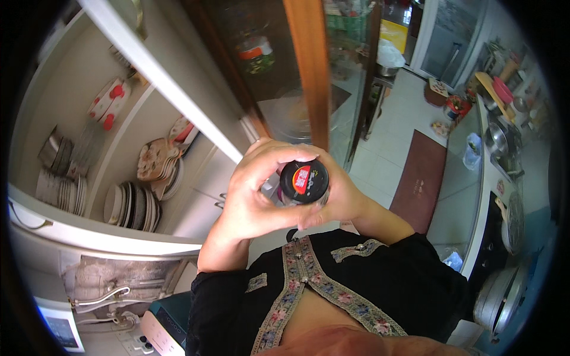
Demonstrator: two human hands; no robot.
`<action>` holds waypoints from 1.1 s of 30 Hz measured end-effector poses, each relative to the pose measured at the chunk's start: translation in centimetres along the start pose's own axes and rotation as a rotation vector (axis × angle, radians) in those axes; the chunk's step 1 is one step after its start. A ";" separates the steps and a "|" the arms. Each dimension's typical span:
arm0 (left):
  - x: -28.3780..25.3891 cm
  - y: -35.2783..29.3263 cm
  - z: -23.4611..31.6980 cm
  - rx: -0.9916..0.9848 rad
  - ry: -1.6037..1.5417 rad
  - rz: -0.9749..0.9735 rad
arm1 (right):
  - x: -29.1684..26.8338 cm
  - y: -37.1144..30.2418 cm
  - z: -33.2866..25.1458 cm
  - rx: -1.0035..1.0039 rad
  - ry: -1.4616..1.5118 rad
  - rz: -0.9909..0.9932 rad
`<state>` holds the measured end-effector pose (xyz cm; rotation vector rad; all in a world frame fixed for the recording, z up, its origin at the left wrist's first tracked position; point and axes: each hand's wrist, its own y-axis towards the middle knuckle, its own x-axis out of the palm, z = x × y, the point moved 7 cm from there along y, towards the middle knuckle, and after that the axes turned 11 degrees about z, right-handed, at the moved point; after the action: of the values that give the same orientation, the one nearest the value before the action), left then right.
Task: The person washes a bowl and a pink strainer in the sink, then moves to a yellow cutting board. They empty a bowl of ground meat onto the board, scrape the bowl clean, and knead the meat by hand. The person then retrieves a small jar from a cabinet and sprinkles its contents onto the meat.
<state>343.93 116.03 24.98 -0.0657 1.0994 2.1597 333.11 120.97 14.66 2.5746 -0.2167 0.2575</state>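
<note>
A jar with a round black lid (304, 181) is held upright in front of my chest, and I see it from above. A red and yellow label marks the lid's top. My left hand (246, 193) curls around the jar from the left, thumb along the near side and fingers over the far side. From the right, my right hand (339, 193) closes on it as well, fingertips meeting those of the left. The jar's body is mostly hidden below the lid and behind my fingers.
An open white cabinet on the left holds stacked plates (133, 204), bowls (56, 151) and patterned dishes (157, 159). A brown-framed glass door (309, 65) stands ahead. To the right are a dark red floor mat (418, 181) and a counter with pots and a pan (512, 222).
</note>
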 end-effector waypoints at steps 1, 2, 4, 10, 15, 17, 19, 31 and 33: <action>1.9 1.0 -0.2 0.052 0.031 -0.060 | -2.2 -0.8 0.5 0.034 -0.028 0.042; 4.0 2.1 -0.2 0.106 0.068 -0.123 | -4.4 -1.6 0.7 0.065 -0.048 0.086; 8.9 3.5 -1.0 0.189 0.126 -0.299 | -8.8 -3.1 -0.4 0.035 -0.094 0.193; 24.5 7.2 -3.6 0.574 0.403 -0.561 | -22.9 -8.5 0.9 0.222 -0.224 0.268; 37.6 12.9 -7.4 0.607 0.334 -0.551 | -35.7 -9.8 -1.5 0.220 -0.419 0.367; 41.9 15.2 -9.4 0.573 0.320 -0.564 | -40.3 -10.0 -2.2 0.218 -0.449 0.471; 45.7 17.3 -11.0 0.573 0.334 -0.506 | -44.7 -10.0 -2.8 0.191 -0.590 0.582; 56.1 31.2 -26.9 -0.059 0.185 -0.149 | -68.7 -4.2 -3.1 0.057 -1.146 0.894; 57.0 33.0 -31.7 -0.208 0.017 -0.148 | -72.8 -2.0 -3.1 0.070 -1.245 0.892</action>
<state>272.91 112.25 8.12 -0.2526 0.8487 2.1351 262.60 131.76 -0.15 2.1473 -1.7708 -1.0701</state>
